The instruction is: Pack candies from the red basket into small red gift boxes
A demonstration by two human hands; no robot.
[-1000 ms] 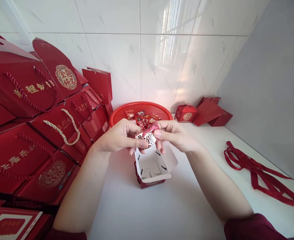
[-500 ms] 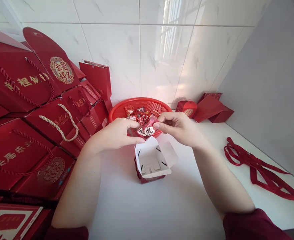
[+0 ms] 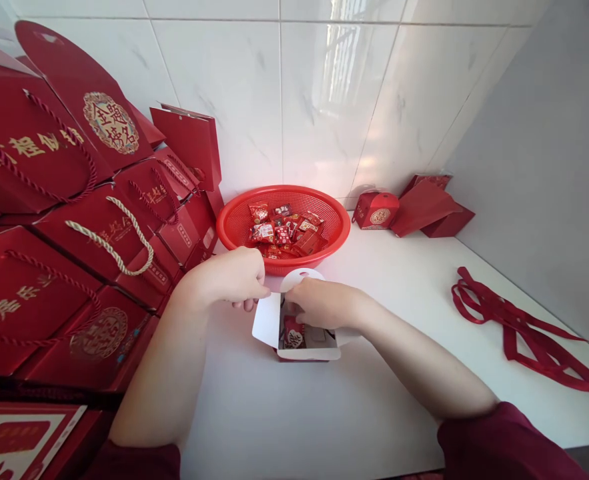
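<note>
A small red gift box [image 3: 307, 352] with white inner flaps stands open on the white counter [image 3: 354, 400]. A red candy packet [image 3: 293, 332] sits inside it. My right hand [image 3: 324, 303] is over the box mouth, its fingers curled down onto the top of the packet. My left hand [image 3: 234, 277] is closed, pinching the box's left flap [image 3: 267, 320]. Just behind the hands is a red plastic basket [image 3: 234, 223] holding several wrapped candies [image 3: 284, 233].
Stacked red gift bags [image 3: 74, 220] with rope handles fill the left side. A small closed red box [image 3: 375, 212] and flat red boxes [image 3: 427, 210] lie at the back right by the tiled wall. Red ribbons [image 3: 519, 330] lie at the right.
Both hands came down from above the box. The candy packet, held between them before, is now inside the box, and my left hand has taken the left flap.
</note>
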